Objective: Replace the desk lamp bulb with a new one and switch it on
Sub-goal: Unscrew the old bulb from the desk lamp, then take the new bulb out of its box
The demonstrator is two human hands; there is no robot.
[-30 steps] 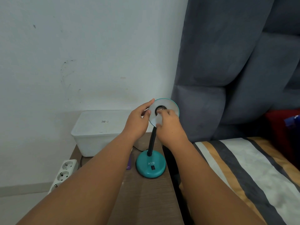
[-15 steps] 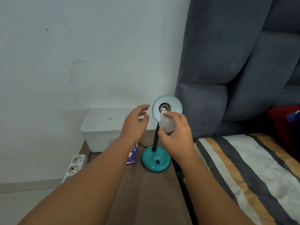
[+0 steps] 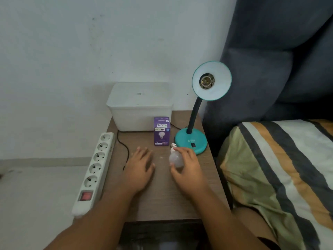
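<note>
A teal desk lamp (image 3: 191, 139) stands at the back right of the wooden bedside table (image 3: 162, 199). Its shade (image 3: 219, 87) faces me, and the socket (image 3: 206, 81) in it is empty. My right hand (image 3: 187, 167) is low over the table in front of the lamp's base, wrapped around a white bulb (image 3: 175, 157) whose screw cap points away from me. My left hand (image 3: 139, 168) hovers palm down just left of it, fingers spread, holding nothing. A purple bulb box (image 3: 161, 131) stands upright beside the lamp's base.
A white lidded plastic box (image 3: 140, 107) sits at the table's back against the wall. A white power strip (image 3: 95, 170) with a red switch leans along the table's left edge, with a black cord (image 3: 124, 147) beside it. A striped bed cover (image 3: 281, 168) lies to the right.
My right hand has drawn the bulb out of the lamp's socket and brought it down to the table. My left hand has dropped from the shade to just above the table.
</note>
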